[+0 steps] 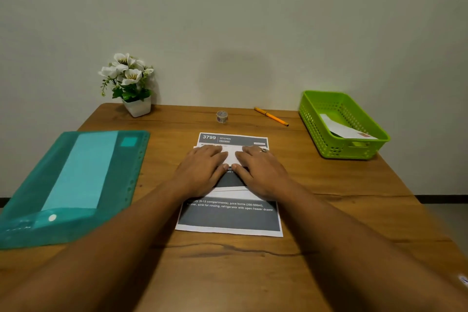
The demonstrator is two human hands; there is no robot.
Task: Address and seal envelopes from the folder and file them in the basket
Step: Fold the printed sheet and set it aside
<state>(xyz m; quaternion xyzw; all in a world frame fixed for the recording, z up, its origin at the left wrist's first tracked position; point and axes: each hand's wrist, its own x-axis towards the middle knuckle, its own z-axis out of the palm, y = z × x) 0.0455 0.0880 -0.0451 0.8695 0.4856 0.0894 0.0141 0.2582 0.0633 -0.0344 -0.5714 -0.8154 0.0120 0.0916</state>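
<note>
Envelope [231, 156], white, lies at centre frame on a printed sheet [228, 218] headed "3799 KITCHEN", its long axis running left to right across the wooden table [228, 273], square to the near edge. Both of the person's hands cover most of it. The left hand [202, 172] and right hand [260, 172] lie palm down side by side, fingers straight, close together and pointing toward the wall, pressing flat on the paper. The thumb tips nearly meet over a dark triangular patch. Whether that patch is the flap cannot be told, so which way the envelope faces stays unclear. A ring [264, 150] shows on the right hand.

At left of frame, a teal translucent folder [33, 185] lies flat, with a pale rectangular piece [81, 172] visible through its cover. At right, well apart from the hands, a lime-green basket [342, 149] holds a second envelope [344, 129], leaning aslant inside. Along the far edge lie an orange pen [271, 116] and a small roll of tape [222, 116]. White flowers in a white pot [131, 83] stand against the wall at upper left.
</note>
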